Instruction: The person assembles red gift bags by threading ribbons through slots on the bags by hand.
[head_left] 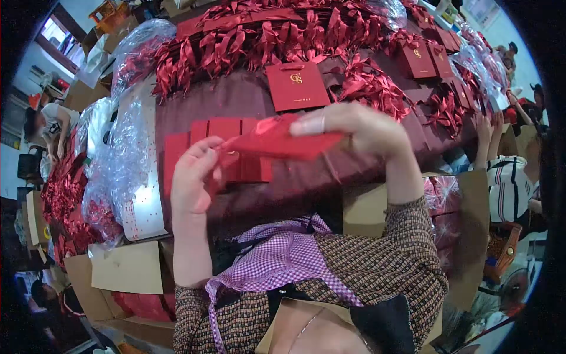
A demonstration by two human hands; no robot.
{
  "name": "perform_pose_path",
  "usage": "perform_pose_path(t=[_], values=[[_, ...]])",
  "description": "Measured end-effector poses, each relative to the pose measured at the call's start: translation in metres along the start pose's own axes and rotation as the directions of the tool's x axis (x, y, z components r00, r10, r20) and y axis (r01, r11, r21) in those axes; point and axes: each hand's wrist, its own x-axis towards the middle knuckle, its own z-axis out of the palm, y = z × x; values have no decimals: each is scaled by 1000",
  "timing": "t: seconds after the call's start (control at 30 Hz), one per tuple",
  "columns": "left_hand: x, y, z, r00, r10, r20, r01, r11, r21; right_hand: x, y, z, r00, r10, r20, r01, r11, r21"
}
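A red paper gift bag (283, 144), blurred by motion, is held flat and slightly tilted between my hands above the table. My right hand (356, 127) grips its right end, thumb on top, with a pale wrap around one digit. My left hand (197, 171) pinches at its left end; whether it holds the edge or a ribbon is unclear. Below lie several flat red bags (215, 127) side by side, partly hidden by the held one. Just beyond stands a red bag with gold lettering (298, 87).
Red bags with ribbon bows (253, 44) line the table's far side. Clear plastic wrap (121, 159) lies at left. Open cartons stand at lower left (127, 268) and right (471, 224). Other people (59, 124) work at both sides. Dark red cloth (236, 94) covers the table.
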Motion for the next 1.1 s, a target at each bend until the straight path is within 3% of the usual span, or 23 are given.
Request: perform_pose_path(t=[0.07,0.13,0.23,0.27,0.3,0.37,0.4,0.43,0.47,0.5,0.53,0.6,0.7,0.77,0.8,0.83,0.87,0.97,1.03,1.07,1.1], values=[[3,13,-13,983,181,-20,-182,981,-68,3,5,-24,994,95,-62,-94,995,18],[1,25,-26,926,366,-92,-368,930,-3,9,19,-42,968,102,-230,-107,994,-10],[-9,25,-42,893,427,-141,-412,903,124,30,49,-54,847,-132,-515,-41,950,-310],[-10,22,-44,876,446,-181,-408,888,213,39,55,-54,783,-287,-551,-89,826,-557],[-10,17,-41,869,451,-204,-384,874,299,47,66,-50,742,-397,-540,-59,764,-643],[-15,8,-36,871,461,-172,-373,846,381,56,96,-40,785,-429,-448,-45,682,-730],[-15,4,-37,879,447,-164,-347,838,421,59,128,-30,820,-406,-403,-78,619,-782],[-15,1,-37,884,437,-167,-330,836,439,56,137,-14,899,-235,-369,-107,699,-707],[-17,-1,-37,887,428,-172,-313,832,458,52,156,-2,970,-123,-211,-86,636,-767],[-19,-3,-39,892,416,-177,-294,831,472,44,157,9,980,191,-60,-189,782,-594],[-20,-5,-42,894,414,-171,-296,833,468,29,184,34,987,133,-87,-156,710,-687],[-19,-7,-50,889,433,-148,-284,775,564,31,168,28,937,349,-28,-300,759,-578],[-20,-10,-49,874,474,-102,-270,651,710,32,178,23,960,275,-43,-258,821,-509],[-16,-11,-44,848,527,-60,-302,572,762,30,179,8,938,237,-253,-276,952,-134],[-17,-11,-41,838,545,-20,-306,499,811,29,180,1,897,201,-393,-256,962,-92],[-19,-11,-38,830,558,20,-305,423,853,25,185,-12,871,152,-468,-268,944,-193],[-22,-11,-37,823,564,64,-303,341,890,20,192,-22,849,217,-483,-353,911,-211],[-19,-15,-40,810,580,89,-324,316,892,1,212,-41,820,298,-489,-478,826,-298],[-20,-15,-38,804,585,103,-322,283,903,-6,210,-42,723,524,-451,-690,586,-424],[-21,-15,-35,802,586,115,-322,262,910,-11,208,-45,726,609,-319,-687,622,-377],[-22,-14,-33,800,587,126,-320,240,917,-16,206,-41,753,582,-307,-652,601,-462]])
